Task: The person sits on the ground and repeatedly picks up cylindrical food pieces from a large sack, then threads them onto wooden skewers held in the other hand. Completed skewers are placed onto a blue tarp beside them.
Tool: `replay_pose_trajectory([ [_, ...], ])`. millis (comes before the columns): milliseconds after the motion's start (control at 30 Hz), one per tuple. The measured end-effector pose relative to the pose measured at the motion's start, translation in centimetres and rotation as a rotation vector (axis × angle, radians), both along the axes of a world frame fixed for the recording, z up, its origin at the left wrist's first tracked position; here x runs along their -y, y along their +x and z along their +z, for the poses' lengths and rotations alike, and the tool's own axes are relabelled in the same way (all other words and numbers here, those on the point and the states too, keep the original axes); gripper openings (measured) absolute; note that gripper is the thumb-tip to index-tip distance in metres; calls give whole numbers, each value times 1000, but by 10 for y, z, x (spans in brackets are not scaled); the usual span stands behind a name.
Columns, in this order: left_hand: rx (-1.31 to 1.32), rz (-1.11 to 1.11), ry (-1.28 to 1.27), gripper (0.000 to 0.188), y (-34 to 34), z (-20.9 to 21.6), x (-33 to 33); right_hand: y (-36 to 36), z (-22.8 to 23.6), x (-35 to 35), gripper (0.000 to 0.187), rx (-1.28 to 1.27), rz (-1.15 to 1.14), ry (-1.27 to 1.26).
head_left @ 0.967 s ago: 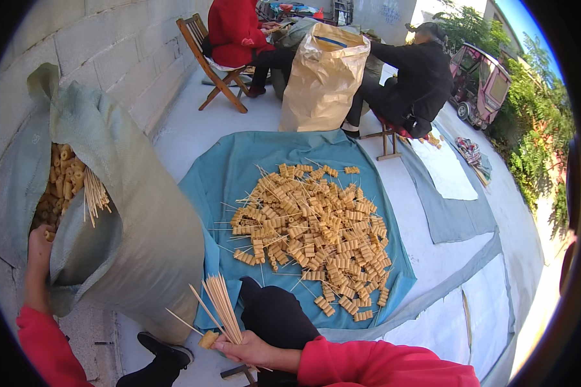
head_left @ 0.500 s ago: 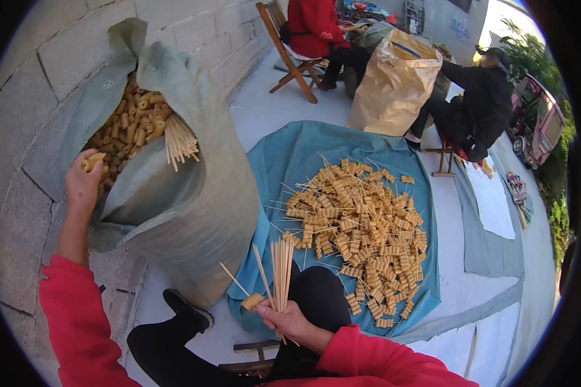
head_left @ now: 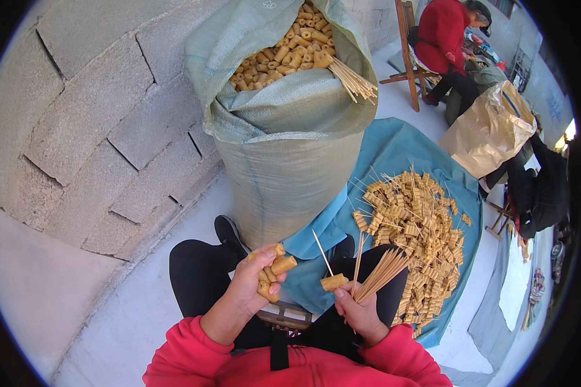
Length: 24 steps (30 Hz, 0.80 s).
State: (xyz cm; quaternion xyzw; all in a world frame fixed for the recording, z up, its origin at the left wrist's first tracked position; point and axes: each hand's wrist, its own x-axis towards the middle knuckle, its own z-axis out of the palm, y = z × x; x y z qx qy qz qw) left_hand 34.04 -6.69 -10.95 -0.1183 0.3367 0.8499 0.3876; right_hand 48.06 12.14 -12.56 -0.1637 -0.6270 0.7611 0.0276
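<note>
- Grey block wall (head_left: 90,122) backed the open sack (head_left: 290,174) in the head view, mouth gaping, likely for easy reach.
- Left hand (head_left: 244,285) closed around several tubular pieces (head_left: 283,265) — cupped, probably so none slipped, forearm slanting inward.
- Right hand (head_left: 363,314) gripped fanned sticks (head_left: 384,274) and a skewered piece (head_left: 334,282), angled leftward — near the heap (head_left: 426,238) on blue cloth (head_left: 400,142).

Block wall (head_left: 103,109), wooden chair (head_left: 406,31), and, far right, probably a stool (head_left: 498,209).
</note>
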Motion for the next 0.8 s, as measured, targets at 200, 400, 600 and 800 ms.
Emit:
replay_pose_trajectory([
  [200,-53,-30,-40,25,24,-7,15,-5,37,38,19,-6,34,154],
  [400,84,-80,88,29,41,-12,13,-23,42,60,21,0,-49,90],
  [600,147,-61,190,24,43,-20,12,-32,29,71,20,-13,-27,44],
  [800,92,-89,44,20,34,-24,17,-36,33,76,19,43,27,56],
])
